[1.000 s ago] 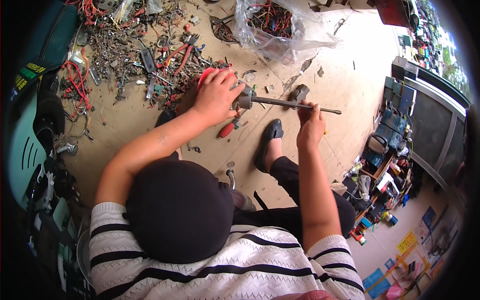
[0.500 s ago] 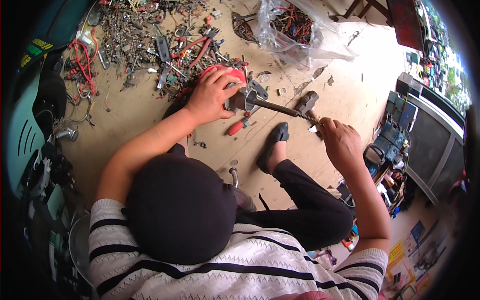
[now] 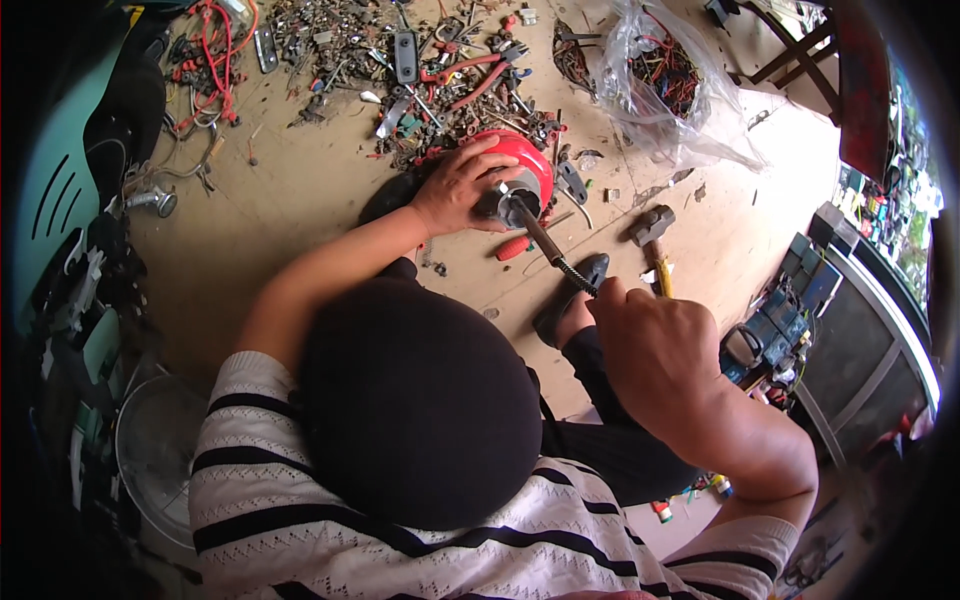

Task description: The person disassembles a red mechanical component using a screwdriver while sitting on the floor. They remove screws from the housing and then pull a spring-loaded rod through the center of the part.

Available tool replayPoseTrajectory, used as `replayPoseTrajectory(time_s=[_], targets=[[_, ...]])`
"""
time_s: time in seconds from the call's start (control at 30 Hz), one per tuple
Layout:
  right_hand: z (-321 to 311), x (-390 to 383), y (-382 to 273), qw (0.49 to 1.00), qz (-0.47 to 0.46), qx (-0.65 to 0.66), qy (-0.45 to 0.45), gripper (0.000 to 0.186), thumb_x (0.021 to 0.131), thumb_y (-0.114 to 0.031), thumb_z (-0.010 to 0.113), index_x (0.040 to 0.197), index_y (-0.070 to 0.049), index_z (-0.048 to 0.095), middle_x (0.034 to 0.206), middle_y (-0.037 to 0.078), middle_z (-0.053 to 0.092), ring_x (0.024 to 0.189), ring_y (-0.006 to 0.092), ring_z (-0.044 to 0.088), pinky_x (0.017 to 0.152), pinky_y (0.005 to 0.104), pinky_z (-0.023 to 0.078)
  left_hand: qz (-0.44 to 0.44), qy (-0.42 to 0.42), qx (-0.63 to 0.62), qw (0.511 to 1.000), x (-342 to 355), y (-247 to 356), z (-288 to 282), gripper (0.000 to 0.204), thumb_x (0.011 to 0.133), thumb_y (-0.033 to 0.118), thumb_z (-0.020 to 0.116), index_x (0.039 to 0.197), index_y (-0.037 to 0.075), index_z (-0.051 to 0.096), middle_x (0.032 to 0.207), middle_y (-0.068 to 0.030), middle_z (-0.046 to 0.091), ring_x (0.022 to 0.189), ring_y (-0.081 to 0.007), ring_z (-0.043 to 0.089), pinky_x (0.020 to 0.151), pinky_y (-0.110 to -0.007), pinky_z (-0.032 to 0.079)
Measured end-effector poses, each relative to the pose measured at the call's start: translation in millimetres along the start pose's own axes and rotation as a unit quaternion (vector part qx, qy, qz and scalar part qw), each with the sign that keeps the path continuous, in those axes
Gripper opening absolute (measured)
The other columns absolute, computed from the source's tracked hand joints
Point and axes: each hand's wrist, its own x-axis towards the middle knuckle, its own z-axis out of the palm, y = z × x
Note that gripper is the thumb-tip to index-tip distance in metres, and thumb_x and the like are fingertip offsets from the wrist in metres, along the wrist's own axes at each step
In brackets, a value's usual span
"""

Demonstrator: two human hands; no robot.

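Observation:
My left hand (image 3: 455, 190) is closed round a grey metal housing (image 3: 512, 191) backed by a red round part (image 3: 535, 158). From its middle a dark shaft (image 3: 540, 232) runs toward me, with a coiled spring (image 3: 575, 272) along its nearer end. My right hand (image 3: 655, 345) is closed on that nearer end, whose tip is hidden by the fingers. Under the housing lies a red-handled tool (image 3: 513, 248). To the right a hammer (image 3: 652, 228) with a yellow handle lies on the floor, close to my shoe (image 3: 550, 320).
Small metal scrap (image 3: 330, 60), red wires (image 3: 215, 70) and pliers (image 3: 470, 90) cover the floor ahead. A plastic bag of wires (image 3: 670, 90) lies beyond. Cases (image 3: 775, 325) line the doorway at right. A fan (image 3: 150, 460) and teal machinery (image 3: 65, 200) stand at left.
My right hand has moved toward me and down, swinging the shaft's near end with it. The housing has tilted, showing more of the red part. The whole view has shifted too.

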Motion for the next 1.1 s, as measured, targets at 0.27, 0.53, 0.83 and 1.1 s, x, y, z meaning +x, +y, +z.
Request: replayPoseTrajectory(time_s=[0.27,0.53,0.83,1.1], targets=[[-26.1,26.2,-8.3,0.982,-0.051,-0.047,-0.175,0.015,0.084,-0.012,0.064,0.093,-0.001,0.060,0.074,0.011,0.071,0.068,0.0246,0.072,0.054,0.0339,0.052,0.021,0.029,0.034,0.999,-5.0,-8.8,7.0,0.080,0.072,0.061,0.076,0.140,0.025,0.053,0.143,0.0017,0.044,0.141,-0.0290,0.034,0.117,-0.045,0.034],[-28.5,29.6,-7.1,0.975,0.014,0.092,-0.203,0.025,0.096,-0.022,0.052,0.093,0.001,0.061,0.076,0.021,0.070,0.077,0.0375,0.071,0.071,0.0477,0.054,0.019,0.028,0.030,0.999,-7.4,-10.1,12.2,0.078,0.078,0.065,0.068,0.141,0.022,0.052,0.141,-0.0027,0.044,0.141,-0.0319,0.034,0.117,-0.048,0.033],[-22.9,42.2,-10.0,0.980,0.022,0.109,-0.163,0.031,0.100,-0.025,0.050,0.091,0.000,0.063,0.073,0.020,0.067,0.074,0.0390,0.068,0.070,0.0487,0.053,0.013,0.041,0.041,0.998,-11.5,-15.9,15.2,0.081,0.074,0.066,0.071,0.140,0.024,0.051,0.143,0.0013,0.042,0.142,-0.0295,0.032,0.116,-0.045,0.033],[-19.9,49.0,-10.1,0.976,0.021,0.137,-0.166,0.033,0.100,-0.024,0.049,0.086,0.002,0.064,0.075,0.022,0.067,0.079,0.0405,0.067,0.072,0.0490,0.052,0.023,0.041,0.037,0.998,-10.9,-12.8,14.3,0.080,0.074,0.063,0.073,0.140,0.024,0.051,0.141,-0.0009,0.044,0.141,-0.0304,0.034,0.116,-0.046,0.033]])
